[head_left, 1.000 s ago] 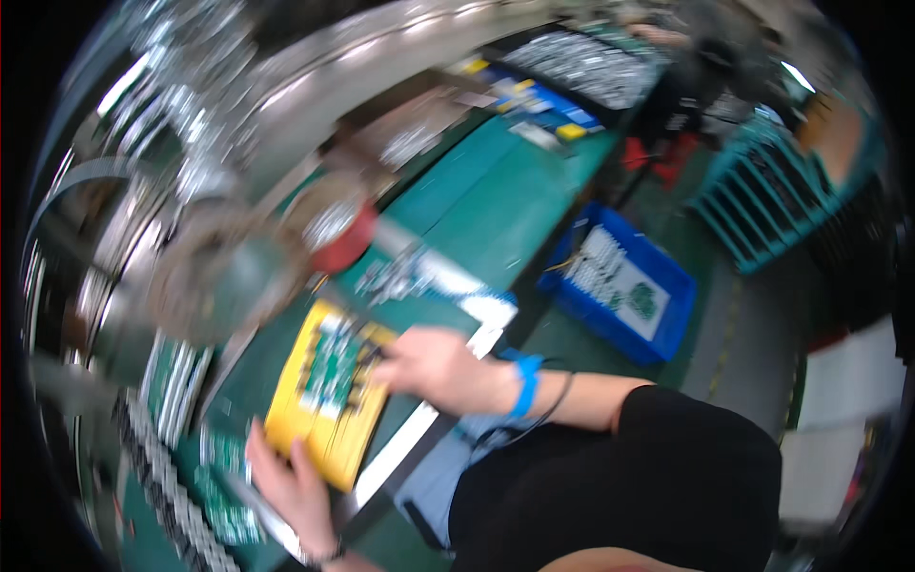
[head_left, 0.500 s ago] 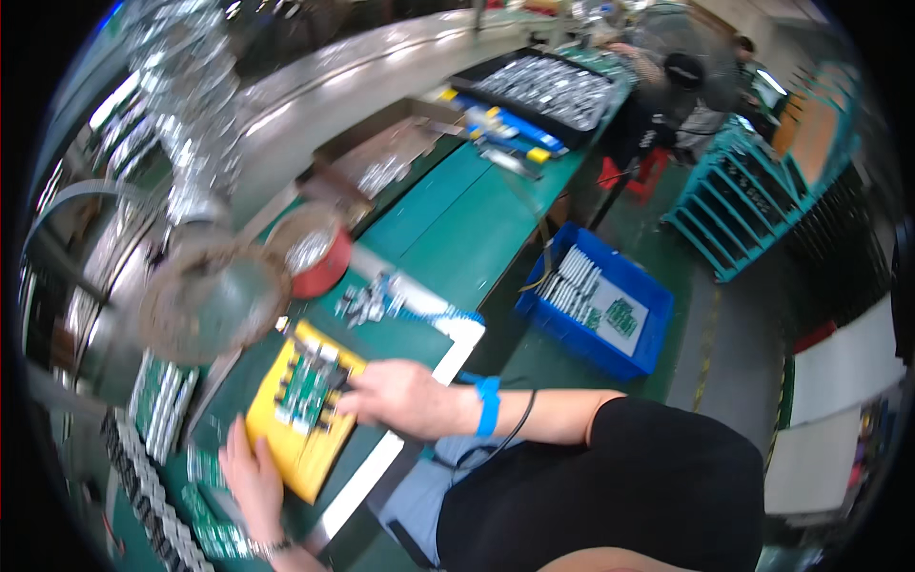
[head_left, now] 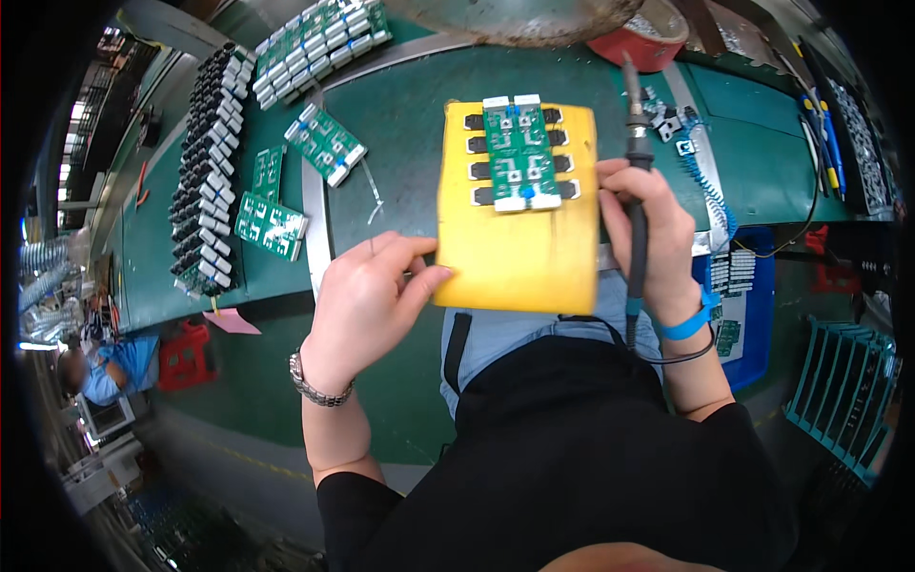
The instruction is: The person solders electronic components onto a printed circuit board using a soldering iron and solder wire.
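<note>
Left hand (head_left: 362,303) pinching edge of yellow block (head_left: 515,265), right hand (head_left: 667,234) clasping soldering iron (head_left: 638,243), at opposite edge

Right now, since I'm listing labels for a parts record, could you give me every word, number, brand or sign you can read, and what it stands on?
No text can be read.
Green board on the yellow pad: any print is too small.
Loose boards on the table: too small.
Soldering iron in the right hand: no legible lettering.
</note>
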`<control>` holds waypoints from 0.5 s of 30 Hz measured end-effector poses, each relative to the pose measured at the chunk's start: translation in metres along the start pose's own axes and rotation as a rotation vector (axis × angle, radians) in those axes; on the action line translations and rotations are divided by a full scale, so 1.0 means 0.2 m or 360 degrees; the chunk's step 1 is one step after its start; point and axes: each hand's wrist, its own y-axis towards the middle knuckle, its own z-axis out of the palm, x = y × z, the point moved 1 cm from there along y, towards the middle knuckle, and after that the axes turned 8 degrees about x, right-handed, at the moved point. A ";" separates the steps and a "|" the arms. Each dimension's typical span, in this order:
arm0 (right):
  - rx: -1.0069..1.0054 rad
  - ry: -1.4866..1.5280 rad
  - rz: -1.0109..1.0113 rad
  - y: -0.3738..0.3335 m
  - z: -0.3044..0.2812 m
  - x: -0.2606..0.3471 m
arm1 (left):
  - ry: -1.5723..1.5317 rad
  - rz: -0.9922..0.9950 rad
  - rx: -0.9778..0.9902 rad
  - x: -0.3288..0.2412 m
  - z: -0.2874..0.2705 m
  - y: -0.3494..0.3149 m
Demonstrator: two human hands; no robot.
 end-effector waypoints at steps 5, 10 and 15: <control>0.0073 0.0523 0.0134 -0.05 -0.05 0.06 | 0.0171 0.0122 -0.0283 0.07 -0.01 0.15; 0.0778 0.0713 -0.0162 -0.08 -0.15 0.18 | 0.0313 0.0352 -0.0433 0.11 0.04 0.48; 0.0661 0.0346 -0.0177 -0.12 -0.15 0.15 | 0.0278 0.0365 -0.0229 0.11 0.07 0.56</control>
